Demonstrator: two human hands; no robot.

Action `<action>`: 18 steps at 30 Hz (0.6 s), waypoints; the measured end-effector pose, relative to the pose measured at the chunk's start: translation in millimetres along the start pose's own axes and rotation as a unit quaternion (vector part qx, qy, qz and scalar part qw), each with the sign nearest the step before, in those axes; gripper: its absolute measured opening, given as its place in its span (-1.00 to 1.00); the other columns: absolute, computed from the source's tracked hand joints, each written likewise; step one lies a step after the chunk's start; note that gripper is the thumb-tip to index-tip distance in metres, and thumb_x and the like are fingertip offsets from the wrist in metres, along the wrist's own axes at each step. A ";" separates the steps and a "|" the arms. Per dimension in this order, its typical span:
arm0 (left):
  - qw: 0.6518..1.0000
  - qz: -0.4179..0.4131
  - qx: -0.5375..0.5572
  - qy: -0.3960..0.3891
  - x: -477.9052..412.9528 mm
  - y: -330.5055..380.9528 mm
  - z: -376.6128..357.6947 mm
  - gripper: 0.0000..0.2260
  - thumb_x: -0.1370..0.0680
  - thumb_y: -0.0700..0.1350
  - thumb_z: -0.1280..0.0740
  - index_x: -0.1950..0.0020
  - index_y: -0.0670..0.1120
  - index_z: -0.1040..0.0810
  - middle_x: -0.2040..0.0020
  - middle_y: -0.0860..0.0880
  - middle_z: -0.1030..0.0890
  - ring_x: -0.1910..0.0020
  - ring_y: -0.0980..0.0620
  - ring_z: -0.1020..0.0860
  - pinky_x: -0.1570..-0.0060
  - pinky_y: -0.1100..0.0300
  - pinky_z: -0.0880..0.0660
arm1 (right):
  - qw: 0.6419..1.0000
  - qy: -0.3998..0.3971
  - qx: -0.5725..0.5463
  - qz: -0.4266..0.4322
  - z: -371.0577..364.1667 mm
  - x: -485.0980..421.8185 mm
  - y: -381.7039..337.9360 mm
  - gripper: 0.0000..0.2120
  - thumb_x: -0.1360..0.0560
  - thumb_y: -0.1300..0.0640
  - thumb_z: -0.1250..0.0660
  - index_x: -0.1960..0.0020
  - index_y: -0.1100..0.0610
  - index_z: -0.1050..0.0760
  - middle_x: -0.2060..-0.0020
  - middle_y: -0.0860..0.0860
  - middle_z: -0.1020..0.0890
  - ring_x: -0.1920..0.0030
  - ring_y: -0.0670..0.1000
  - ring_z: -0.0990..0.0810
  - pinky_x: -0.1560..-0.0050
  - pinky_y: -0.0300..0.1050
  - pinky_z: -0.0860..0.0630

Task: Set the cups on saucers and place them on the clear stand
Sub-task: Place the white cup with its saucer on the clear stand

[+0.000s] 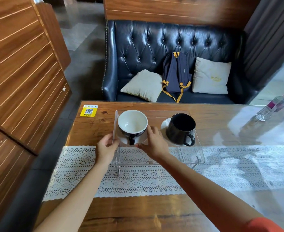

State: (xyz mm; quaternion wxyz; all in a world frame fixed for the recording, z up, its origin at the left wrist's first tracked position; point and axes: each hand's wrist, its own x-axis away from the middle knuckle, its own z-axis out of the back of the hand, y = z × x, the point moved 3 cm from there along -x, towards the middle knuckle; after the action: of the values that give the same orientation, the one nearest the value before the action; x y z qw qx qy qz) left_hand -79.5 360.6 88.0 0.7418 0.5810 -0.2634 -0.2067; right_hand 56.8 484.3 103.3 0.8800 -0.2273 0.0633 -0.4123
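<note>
Head view: left hand (106,144) and right hand (152,141) pinch opposite saucer (142,137) edges, steadying the white-lined cup (132,122) between them on the clear stand (195,156). Black cup (181,128) sits beyond the right grip.

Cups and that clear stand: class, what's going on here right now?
A person is setting the white-lined cup on its saucer onto the left end of the clear stand. The left hand and right hand hold the saucer's edges. The black cup already sits on its own saucer at the right end. The stand rests on a lace runner on the table.
</note>
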 end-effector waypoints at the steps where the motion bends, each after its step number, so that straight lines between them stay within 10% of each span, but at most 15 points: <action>1: 1.000 0.001 -0.003 0.001 -0.3 -0.7 0.3 -0.73 -0.48 -0.22 -0.36 -0.18 -0.10 -0.55 -0.03 -0.07 -0.63 -0.05 -0.06 -0.57 -0.03 0.09 -0.50 | 1.000 -0.001 -0.002 -0.001 0.1 -3.7 -1.7 -0.24 -0.37 -0.18 -0.42 -0.43 0.08 -0.18 -0.33 0.08 -0.35 -0.35 0.13 -0.33 -0.07 0.09 -0.53; 12: 1.000 0.006 -0.019 0.011 -1.3 -8.6 0.2 -0.60 -0.49 -0.17 -0.36 -0.33 -0.10 -0.46 -0.05 -0.14 -0.65 0.00 -0.13 -0.58 -0.04 -0.03 -0.54 | 0.999 -0.028 -0.007 -0.016 1.3 -24.9 -5.4 -0.28 -0.38 -0.14 -0.43 -0.39 0.10 -0.20 -0.35 0.11 -0.32 -0.37 0.15 -0.26 -0.06 0.13 -0.53; 18: 0.987 -0.074 -0.138 0.042 -7.9 0.5 5.8 -0.54 -0.47 -0.14 -0.38 -0.36 -0.05 -0.39 -0.33 -0.09 -0.41 -0.23 -0.05 -0.40 -0.18 0.08 -0.36 | 0.998 0.009 -0.042 0.044 30.6 -29.5 -11.6 0.14 -0.24 -0.07 -0.56 -0.54 0.20 0.09 -0.51 0.16 -0.14 -0.48 0.22 -0.11 -0.41 0.15 -0.21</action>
State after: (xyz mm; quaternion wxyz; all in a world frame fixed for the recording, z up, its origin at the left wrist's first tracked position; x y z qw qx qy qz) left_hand -89.3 361.2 88.4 0.8080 0.4994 -0.1572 -0.2702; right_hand 38.7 510.7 133.5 0.8865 -0.2573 0.0985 -0.3718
